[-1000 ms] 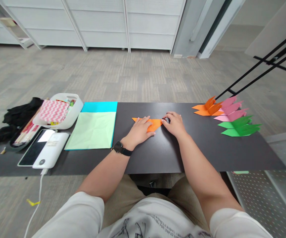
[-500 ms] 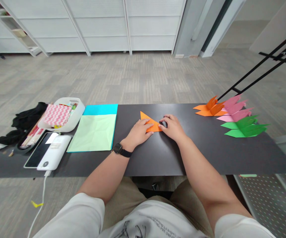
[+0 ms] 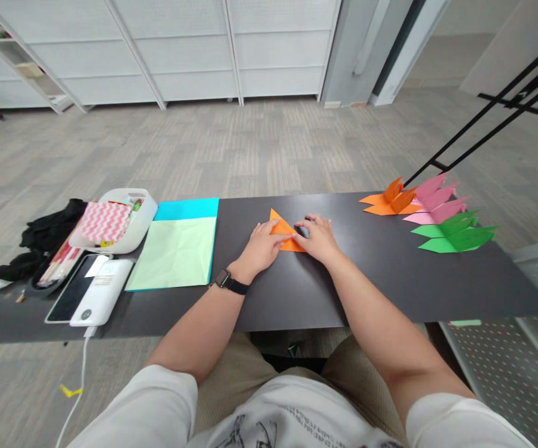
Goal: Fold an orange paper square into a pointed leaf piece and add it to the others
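A folded triangle of orange paper (image 3: 280, 225) lies on the dark table between my two hands, one point facing away from me. My left hand (image 3: 260, 247) rests over its left part, fingers pressing it to the tabletop. At the right corner, my right hand (image 3: 319, 238) has its thumb on the paper, the fingers bent and arched above the table. Part of the triangle is hidden under the fingers. A black watch (image 3: 224, 279) is on my left wrist.
Left of my hands lie light green and blue sheets (image 3: 175, 252), a white power bank (image 3: 101, 292) with cable, a phone (image 3: 70, 292) and a white basket (image 3: 143, 214). Folded orange (image 3: 387, 200), pink (image 3: 436, 199) and green (image 3: 455, 233) paper shapes stand at the right of the table (image 3: 390, 280).
My right thumb has slid leftward along the orange paper, towards the left hand's fingertips. The left hand stays on the paper. The whole view has shifted slightly.
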Tool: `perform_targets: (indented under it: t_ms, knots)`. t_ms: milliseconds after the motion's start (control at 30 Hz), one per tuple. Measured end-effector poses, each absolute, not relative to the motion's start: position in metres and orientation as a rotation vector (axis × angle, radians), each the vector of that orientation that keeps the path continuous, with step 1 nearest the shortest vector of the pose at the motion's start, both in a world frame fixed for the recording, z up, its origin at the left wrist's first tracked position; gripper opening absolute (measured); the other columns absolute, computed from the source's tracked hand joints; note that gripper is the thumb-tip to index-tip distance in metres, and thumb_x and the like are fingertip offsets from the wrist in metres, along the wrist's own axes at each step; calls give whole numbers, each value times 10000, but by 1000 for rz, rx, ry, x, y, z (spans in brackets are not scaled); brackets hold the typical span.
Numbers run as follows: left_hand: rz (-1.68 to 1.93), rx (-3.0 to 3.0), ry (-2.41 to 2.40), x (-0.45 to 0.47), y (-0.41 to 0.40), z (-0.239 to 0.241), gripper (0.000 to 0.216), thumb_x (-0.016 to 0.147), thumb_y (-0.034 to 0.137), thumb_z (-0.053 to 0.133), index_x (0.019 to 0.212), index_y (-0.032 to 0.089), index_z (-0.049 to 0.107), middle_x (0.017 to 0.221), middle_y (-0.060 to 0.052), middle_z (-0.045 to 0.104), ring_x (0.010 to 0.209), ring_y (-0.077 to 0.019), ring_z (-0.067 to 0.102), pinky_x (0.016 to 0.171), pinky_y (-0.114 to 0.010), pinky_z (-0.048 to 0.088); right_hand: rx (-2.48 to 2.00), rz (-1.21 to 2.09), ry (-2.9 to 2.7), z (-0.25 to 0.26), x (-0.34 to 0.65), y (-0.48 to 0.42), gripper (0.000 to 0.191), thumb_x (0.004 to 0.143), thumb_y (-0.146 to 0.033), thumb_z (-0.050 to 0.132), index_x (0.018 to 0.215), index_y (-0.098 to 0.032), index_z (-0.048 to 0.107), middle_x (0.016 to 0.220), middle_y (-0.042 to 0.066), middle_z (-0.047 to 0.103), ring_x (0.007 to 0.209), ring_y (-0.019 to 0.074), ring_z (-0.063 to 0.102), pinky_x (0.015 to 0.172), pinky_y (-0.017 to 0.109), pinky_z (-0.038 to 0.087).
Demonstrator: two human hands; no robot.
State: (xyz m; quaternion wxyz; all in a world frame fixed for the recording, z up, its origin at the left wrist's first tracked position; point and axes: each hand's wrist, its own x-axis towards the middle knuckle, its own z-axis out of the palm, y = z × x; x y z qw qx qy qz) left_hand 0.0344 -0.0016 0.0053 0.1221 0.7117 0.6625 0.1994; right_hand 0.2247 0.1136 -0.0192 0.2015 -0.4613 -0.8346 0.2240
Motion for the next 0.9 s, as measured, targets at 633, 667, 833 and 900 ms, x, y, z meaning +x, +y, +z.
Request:
perform_targets:
  t_ms: [633,667,833,900]
  knots:
    - [976,1776,2014,26,6,7,196,989,392,737,1072,215,735,1506,-144,637,1454,-315,577,1298,-553,387,-990,1064,-1822,1,227,120,174,866,-428,725,877,-255,734,1320,100,695,1291,283,650,1116,478,520]
    - [1066,1764,1939,25,7,9,146,987,358,736,1013,215,732,1453,-131,668,1400,-294,619,1263,-511,439,-974,1083,-1791,2,228,120,197,878,-450,714,886,-253,719,1326,102,695,1285,282,652,1099,470,533]
    - [1306,1716,1788,25,5,20,57,952,271,750,933,223,727,1233,-75,755,1188,-253,712,1123,-434,541,-858,1162,-1718,6,226,119,265,924,-519,675,932,-258,629,1245,85,729,1148,249,698,1076,462,558]
    - [1388,1699,1787,25,3,23,86,955,263,745,884,222,721,1203,-64,767,1157,-247,721,1105,-431,546,-813,1152,-1718,7,225,116,293,928,-540,681,1037,-274,625,1252,79,722,1147,237,696,1034,430,581]
